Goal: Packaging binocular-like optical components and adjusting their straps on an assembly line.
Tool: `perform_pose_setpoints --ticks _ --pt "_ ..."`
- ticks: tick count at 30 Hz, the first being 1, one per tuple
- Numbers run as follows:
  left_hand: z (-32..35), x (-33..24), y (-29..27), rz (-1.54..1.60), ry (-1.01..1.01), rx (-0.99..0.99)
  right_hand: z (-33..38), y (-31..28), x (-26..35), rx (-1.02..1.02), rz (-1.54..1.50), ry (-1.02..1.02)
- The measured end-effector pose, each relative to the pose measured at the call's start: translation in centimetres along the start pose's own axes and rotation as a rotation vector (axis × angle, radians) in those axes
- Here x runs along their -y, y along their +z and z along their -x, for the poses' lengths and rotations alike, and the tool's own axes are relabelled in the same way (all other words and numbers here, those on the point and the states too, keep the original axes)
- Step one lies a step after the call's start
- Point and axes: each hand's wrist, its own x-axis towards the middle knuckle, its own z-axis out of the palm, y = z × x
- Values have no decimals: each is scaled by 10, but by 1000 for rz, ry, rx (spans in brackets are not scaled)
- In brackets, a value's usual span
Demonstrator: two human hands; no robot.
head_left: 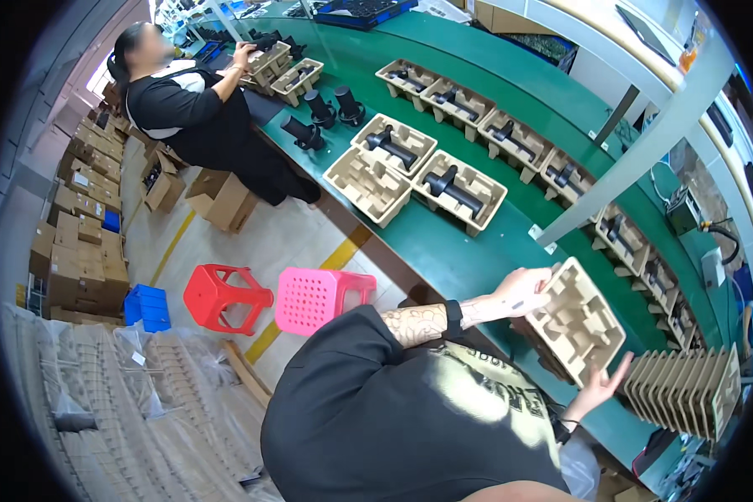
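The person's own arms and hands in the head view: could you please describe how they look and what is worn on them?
The left hand is bare, with no glove. Its forearm bears dense dark patterned tattoos and a black band at the wrist, below a short black sleeve. The right hand is bare too, with a thin dark band at its wrist; that arm is mostly hidden behind the black printed T-shirt.

green conveyor [443,251] with pulp trays [368,186]
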Motion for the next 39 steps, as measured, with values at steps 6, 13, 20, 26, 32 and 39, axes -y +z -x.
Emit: perform_pose_setpoints --ticks 6,13,20,26,32,39 --pt "-1 -13 -4 -96 -103 91 -2 -16 2 -56 -29 98" --pt "-19 3 6 73 -64 201 -26 -31 0 86 -172 163" --pt "-6 5 -39 242 -14 -15 -17 8 25 161 -374 160" --pt "85 64 -188 364 -386 -365 -13 -9 -73 46 1148 -98" --pt "127 205 -238 229 -474 -546 -13 -2 -93 -279 1132 -225" --pt "61 98 -132 -814 62 -565 -14 -62 -145 -117 324 332"
